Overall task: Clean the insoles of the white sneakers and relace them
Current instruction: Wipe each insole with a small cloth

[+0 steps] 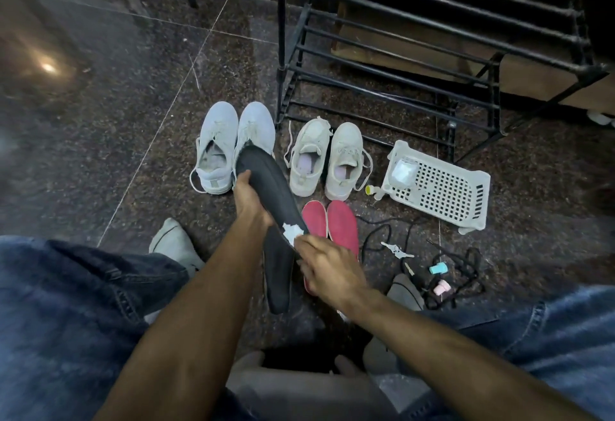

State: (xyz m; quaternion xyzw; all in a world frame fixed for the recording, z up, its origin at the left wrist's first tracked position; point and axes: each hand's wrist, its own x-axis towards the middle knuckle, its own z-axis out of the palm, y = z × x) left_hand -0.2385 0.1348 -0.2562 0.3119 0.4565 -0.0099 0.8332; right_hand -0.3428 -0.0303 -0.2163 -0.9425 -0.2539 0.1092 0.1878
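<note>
- A black rack (432,54) stands on the dark floor (100,104).
- A white basket (442,187) lies beside two pairs of white sneakers (233,147).
- A dark insole (266,181) is raised before the sneakers, left hand (248,194) fingers grasping its upper part.
- Right hand (327,267) fingers pinch a white wipe (293,232) against the insole.
- Two red insoles (332,221) lie just beside.

A black metal shoe rack (432,54) stands well beyond the hands. A white perforated basket (442,187) lies right of them, with small teal (436,268) and pink (442,287) objects, perhaps caps, nearer.
</note>
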